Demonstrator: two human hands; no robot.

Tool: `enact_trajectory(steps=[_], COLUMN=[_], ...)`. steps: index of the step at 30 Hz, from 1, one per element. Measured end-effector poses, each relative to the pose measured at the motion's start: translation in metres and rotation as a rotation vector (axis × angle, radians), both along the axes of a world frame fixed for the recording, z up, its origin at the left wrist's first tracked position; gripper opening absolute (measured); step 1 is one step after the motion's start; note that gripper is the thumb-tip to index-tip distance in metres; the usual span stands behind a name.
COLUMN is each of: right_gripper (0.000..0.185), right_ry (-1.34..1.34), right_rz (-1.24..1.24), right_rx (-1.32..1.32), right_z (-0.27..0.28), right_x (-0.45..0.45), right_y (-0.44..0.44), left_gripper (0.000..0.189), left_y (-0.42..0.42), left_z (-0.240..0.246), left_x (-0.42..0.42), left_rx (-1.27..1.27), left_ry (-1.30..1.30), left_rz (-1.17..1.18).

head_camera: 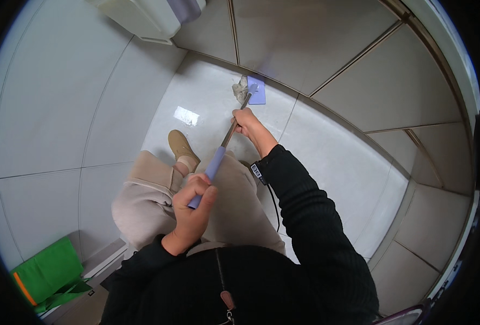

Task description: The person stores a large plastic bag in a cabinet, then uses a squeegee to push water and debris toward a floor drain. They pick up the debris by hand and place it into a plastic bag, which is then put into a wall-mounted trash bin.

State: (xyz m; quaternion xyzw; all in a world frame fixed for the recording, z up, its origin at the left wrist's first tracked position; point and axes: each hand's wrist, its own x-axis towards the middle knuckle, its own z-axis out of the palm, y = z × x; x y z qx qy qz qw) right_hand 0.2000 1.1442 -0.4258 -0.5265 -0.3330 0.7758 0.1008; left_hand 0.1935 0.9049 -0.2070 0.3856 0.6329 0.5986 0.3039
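Observation:
My left hand (pixel 193 205) is wrapped round the purple grip (pixel 215 164) of a long-handled floor mop. Farther along, my right hand (pixel 246 122) grasps the metal pole (pixel 228 136) close to the head. The flat purple mop head (pixel 257 97) rests on the pale tiled floor by the foot of the cabinets. A crumpled greyish cloth or mop pad (pixel 240 89) lies against its left side; whether it is attached I cannot tell. Wet glints show on the floor near it.
Beige cabinet doors (pixel 345 81) with brown trim curve along the far and right sides. White wall tiles (pixel 61 93) rise at left. A pale bin-like container (pixel 150 20) is at the top. A green bag (pixel 53 268) hangs or lies at lower left. My tan shoe (pixel 181 144) stands on the floor.

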Motion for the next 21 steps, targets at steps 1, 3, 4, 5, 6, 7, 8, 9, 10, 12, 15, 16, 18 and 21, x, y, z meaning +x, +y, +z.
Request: enact_trajectory(steps=[1, 3, 4, 5, 6, 7, 8, 9, 10, 12, 15, 16, 18, 21], right_gripper=[0.016, 0.017, 0.017, 0.015, 0.013, 0.011, 0.011, 0.011, 0.013, 0.017, 0.018, 0.017, 0.018, 0.018], right_ry=[-0.025, 0.058, 0.089, 0.167, 0.248, 0.349, 0.342, 0.357, 0.314, 0.21, 0.174, 0.163, 0.134, 0.171], right_rz=[0.028, -0.046, -0.072, -0.158, -0.246, -0.327, -0.338, -0.335, -0.27, -0.148, -0.024, -0.006, -0.07, -0.244], right_rx=[0.023, 0.046, 0.05, -0.003, -0.047, -0.098, -0.114, -0.134, -0.124, -0.099, -0.013, -0.032, -0.054, -0.225], right_z=[0.004, 0.015, 0.021, 0.027, 0.035, 0.04, 0.047, 0.053, 0.06, 0.074, 0.101, 0.111, 0.122, 0.117], right_x=[0.0, 0.004, 0.008, 0.012, 0.017, 0.022, 0.032, 0.044, 0.059, 0.094, 0.16, 0.184, 0.231, 0.302], right_y=[-0.002, -0.002, -0.004, -0.004, -0.006, -0.006, -0.005, -0.004, -0.002, 0.01, 0.021, 0.024, 0.015, -0.004], left_gripper=[0.021, 0.022, 0.02, 0.022, 0.025, 0.029, 0.033, 0.037, 0.041, 0.044, 0.035, 0.031, 0.024, 0.022], left_y=[-0.001, -0.002, -0.003, -0.001, 0.001, 0.004, 0.007, 0.007, 0.005, -0.009, -0.051, -0.069, -0.098, -0.111], left_z=[0.002, 0.009, 0.016, 0.023, 0.028, 0.033, 0.037, 0.039, 0.042, 0.045, 0.049, 0.052, 0.056, 0.061], left_x=[0.0, 0.002, 0.0, 0.0, 0.004, 0.006, 0.008, 0.008, 0.008, -0.002, -0.025, -0.029, -0.027, -0.012], left_rx=[-0.04, -0.011, -0.064, -0.046, -0.02, -0.017, 0.019, 0.035, 0.048, -0.006, -0.12, -0.233, -0.307, -0.303], left_ry=[0.034, 0.099, 0.105, 0.147, 0.194, 0.241, 0.233, 0.225, 0.207, 0.324, 0.406, 0.408, 0.385, 0.243], left_rz=[-0.044, -0.148, -0.256, -0.318, -0.383, -0.435, -0.455, -0.456, -0.468, -0.44, -0.351, -0.292, -0.085, 0.14])
